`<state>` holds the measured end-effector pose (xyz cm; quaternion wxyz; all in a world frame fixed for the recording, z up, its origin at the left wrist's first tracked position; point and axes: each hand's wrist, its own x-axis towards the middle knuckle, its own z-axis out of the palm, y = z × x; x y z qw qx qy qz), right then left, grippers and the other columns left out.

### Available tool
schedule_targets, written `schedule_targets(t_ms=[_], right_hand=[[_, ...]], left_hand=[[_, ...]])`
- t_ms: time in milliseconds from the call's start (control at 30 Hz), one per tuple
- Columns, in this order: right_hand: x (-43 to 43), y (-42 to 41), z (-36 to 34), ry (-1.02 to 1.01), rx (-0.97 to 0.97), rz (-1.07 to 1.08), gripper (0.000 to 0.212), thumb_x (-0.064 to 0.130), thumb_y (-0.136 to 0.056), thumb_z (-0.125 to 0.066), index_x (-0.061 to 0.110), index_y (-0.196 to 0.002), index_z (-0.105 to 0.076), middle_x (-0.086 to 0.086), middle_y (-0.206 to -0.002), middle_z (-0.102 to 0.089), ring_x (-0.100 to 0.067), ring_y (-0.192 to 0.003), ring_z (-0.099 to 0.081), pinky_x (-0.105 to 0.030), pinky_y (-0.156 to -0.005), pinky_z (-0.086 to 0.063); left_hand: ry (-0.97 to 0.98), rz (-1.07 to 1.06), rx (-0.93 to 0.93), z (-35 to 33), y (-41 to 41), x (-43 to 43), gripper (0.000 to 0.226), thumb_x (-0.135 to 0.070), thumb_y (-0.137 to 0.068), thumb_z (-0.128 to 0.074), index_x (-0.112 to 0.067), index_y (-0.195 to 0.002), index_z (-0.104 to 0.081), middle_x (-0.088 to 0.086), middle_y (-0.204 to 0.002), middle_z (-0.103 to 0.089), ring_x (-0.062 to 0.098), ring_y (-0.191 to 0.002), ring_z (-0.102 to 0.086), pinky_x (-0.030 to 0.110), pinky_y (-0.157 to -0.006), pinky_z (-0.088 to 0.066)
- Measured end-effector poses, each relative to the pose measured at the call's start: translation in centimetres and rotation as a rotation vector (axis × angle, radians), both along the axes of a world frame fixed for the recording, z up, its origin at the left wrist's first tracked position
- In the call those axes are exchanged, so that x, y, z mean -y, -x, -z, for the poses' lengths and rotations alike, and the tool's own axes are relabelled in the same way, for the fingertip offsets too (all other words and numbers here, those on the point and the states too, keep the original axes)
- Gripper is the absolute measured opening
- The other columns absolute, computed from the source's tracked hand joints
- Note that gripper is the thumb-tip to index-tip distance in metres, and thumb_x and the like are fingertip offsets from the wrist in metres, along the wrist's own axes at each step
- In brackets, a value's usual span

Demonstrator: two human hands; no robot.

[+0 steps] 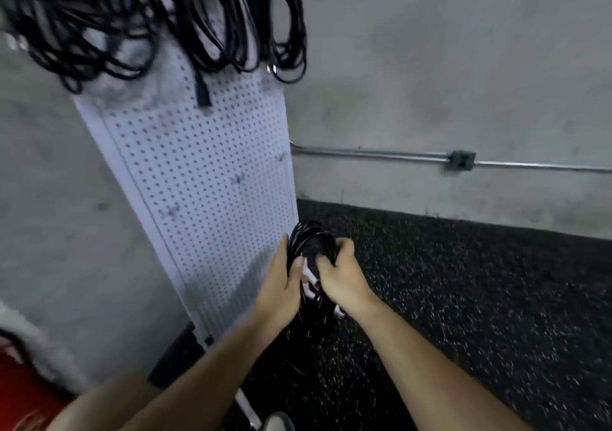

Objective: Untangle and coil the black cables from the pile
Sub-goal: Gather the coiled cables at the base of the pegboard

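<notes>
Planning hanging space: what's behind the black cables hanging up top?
A white pegboard, standing in front of the grey wall. The hanging cables cover its upper part, so any hooks there cannot be seen.

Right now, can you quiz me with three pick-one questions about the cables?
1. Where do the loose cables hang? A in a box; B at the pegboard's top; C on a chair.
2. The pegboard's colour? A white; B green; C yellow.
3. The right hand is: A empty; B gripping the coil; C waving.
Answers: B, they drape over its upper end; A, it looks white with dark holes; B, its fingers curl round the coil.
</notes>
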<state>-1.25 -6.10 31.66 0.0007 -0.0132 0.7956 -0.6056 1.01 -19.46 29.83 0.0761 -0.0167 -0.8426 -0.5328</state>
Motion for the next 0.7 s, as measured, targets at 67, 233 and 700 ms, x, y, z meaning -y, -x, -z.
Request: schedule_targets(t_ms=[67, 233, 700], right_hand=[[1.9, -1.3, -3.9, 0.093, -0.056, -0.056, 0.029, 0.030, -0.101, -0.056, 0.024, -0.123, -0.036, 0.004, -0.102, -0.062, -0.009, -0.087, -0.063, -0.028, -0.072, -0.049], [7.0, -3.1, -10.2, 0.270, -0.153, -0.174, 0.018, 0.042, -0.105, -0.043, 0.031, -0.118, -0.049, 0.004, -0.117, -0.062, -0.012, -0.109, -0.059, -0.028, -0.085, -0.044], [15.0, -3.2, -12.3, -0.117, -0.369, -0.306, 0.038, 0.027, -0.111, -0.034, 0.021, -0.147, -0.046, 0.013, -0.127, -0.051, -0.004, -0.119, -0.048, -0.019, -0.098, -0.034]], left_hand=[[-0.032, -0.058, -0.101, -3.4, -1.0, 1.7, 0.062, -0.049, -0.104, -0.034, -0.034, -0.162, -0.017, 0.008, -0.147, -0.054, 0.013, -0.118, -0.061, 0.037, -0.104, -0.050], [-0.096, -0.212, -0.249, -9.6, -3.0, 6.4, 0.056, -0.045, -0.107, -0.036, -0.042, -0.160, -0.019, -0.008, -0.128, -0.061, -0.006, -0.093, -0.063, 0.016, -0.080, -0.049], [-0.140, -0.369, -0.272, -10.2, -4.8, 15.0, 0.052, -0.030, -0.107, -0.047, -0.034, -0.157, -0.033, -0.006, -0.147, -0.053, 0.008, -0.125, -0.058, 0.025, -0.108, -0.047]])
